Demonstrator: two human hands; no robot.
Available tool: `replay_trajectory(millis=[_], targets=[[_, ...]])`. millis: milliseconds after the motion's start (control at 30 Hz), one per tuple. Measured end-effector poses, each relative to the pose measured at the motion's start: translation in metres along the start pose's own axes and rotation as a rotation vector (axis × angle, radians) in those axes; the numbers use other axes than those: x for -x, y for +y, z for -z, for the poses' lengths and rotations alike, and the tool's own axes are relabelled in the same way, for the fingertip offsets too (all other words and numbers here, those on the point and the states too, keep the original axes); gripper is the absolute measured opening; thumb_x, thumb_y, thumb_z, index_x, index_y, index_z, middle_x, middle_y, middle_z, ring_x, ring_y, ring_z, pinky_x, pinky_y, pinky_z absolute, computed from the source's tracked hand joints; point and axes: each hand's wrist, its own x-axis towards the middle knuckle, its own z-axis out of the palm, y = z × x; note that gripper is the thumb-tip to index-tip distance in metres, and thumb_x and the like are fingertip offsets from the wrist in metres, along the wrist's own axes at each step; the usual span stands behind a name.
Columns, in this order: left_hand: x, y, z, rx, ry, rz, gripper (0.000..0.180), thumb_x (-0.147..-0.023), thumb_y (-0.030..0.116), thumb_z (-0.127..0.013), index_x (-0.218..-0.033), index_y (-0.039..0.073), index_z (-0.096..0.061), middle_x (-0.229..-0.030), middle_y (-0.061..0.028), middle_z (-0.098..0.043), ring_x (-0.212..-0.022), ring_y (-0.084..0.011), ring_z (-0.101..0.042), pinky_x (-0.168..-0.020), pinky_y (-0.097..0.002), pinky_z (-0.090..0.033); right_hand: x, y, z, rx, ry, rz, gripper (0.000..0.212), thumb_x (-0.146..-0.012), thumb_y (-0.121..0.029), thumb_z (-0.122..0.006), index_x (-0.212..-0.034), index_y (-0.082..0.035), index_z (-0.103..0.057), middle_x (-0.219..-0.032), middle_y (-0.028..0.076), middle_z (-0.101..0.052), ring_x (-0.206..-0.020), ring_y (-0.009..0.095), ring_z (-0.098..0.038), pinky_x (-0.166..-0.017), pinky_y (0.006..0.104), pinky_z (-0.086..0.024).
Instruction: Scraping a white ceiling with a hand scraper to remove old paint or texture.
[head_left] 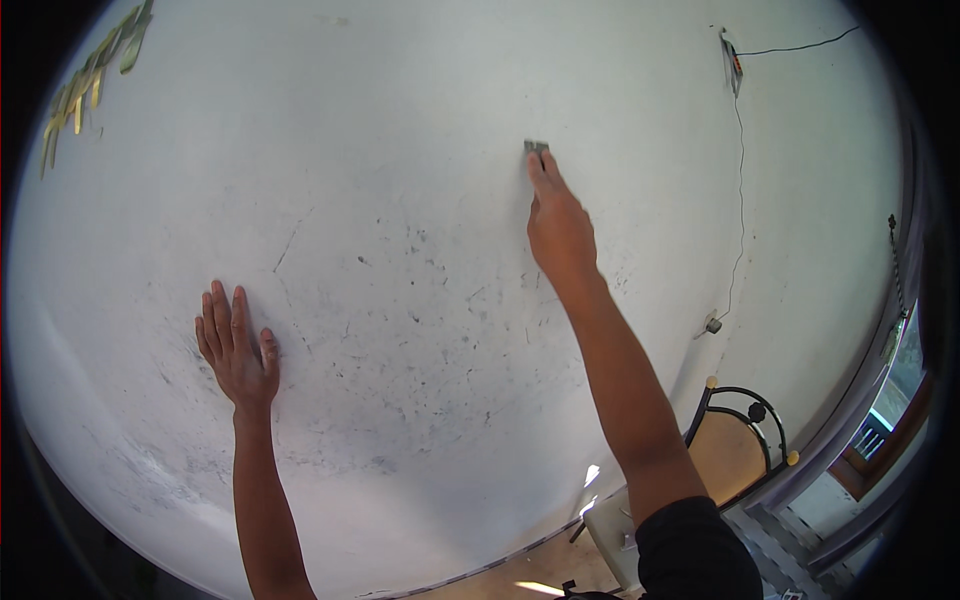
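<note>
A white wall (400, 120) fills most of the head view, its middle and lower left marked with dark scuffs, specks and scratches. My left hand (240, 350) lies flat against it at the left, fingers spread, holding nothing. Higher up and to the right, my right hand (562, 225) is closed on a scraper, its arm stretched upward. Only the flat grey blade (537, 147) of the scraper shows, beyond the fingertips and against the wall; its handle is hidden in the hand.
A black-framed chair (735, 440) with a tan back stands at the lower right, beside a pale seat or small table (612, 535). Along the right wall a thin cable runs down to a socket (713, 325). Purple curtains (850, 430) border an opening. Leaf-like strips (85, 85) hang upper left.
</note>
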Motion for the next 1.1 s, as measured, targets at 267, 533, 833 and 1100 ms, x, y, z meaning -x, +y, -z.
replay_trajectory(millis=[267,533,833,1100], targets=[[0.001,-0.002,0.002,0.001,-0.002,-0.004,0.057,-0.107,0.046,-0.031,-0.150,0.012,-0.045,-0.160,-0.0126,-0.037,-0.149,-0.0302,-0.030,-0.121,-0.0485,-0.020,-0.003,-0.003,0.000,0.003,-0.035,0.029,0.044,-0.101,-0.003,-0.043,-0.144,-0.008,-0.051,-0.150,0.015,-0.048,-0.122,0.038,-0.059,-0.100,0.0432,-0.053],[0.002,-0.001,0.000,0.017,0.008,0.000,0.056,-0.106,0.044,-0.034,-0.150,0.012,-0.046,-0.160,-0.0122,-0.037,-0.149,-0.0300,-0.030,-0.122,-0.0485,-0.018,-0.036,-0.005,0.008,0.086,-0.037,0.065,0.049,-0.097,-0.001,-0.039,-0.145,-0.007,-0.048,-0.154,0.014,-0.044,-0.117,0.038,-0.063,-0.098,0.0446,-0.054],[0.001,-0.002,0.004,0.015,0.000,-0.006,0.055,-0.106,0.041,-0.037,-0.151,0.010,-0.043,-0.160,-0.0129,-0.036,-0.150,-0.0304,-0.028,-0.122,-0.0498,-0.017,-0.059,-0.008,0.025,0.092,-0.056,0.093,0.043,-0.101,-0.006,-0.041,-0.142,-0.007,-0.053,-0.147,0.015,-0.051,-0.122,0.038,-0.059,-0.103,0.0452,-0.050],[0.000,-0.001,0.001,0.022,0.015,0.005,0.055,-0.105,0.042,-0.037,-0.151,0.012,-0.045,-0.160,-0.0120,-0.036,-0.150,-0.0297,-0.029,-0.122,-0.0490,-0.018,-0.046,-0.007,0.015,0.104,0.003,0.088,0.045,-0.099,-0.003,-0.042,-0.143,-0.007,-0.052,-0.149,0.014,-0.050,-0.121,0.038,-0.059,-0.101,0.0466,-0.051]])
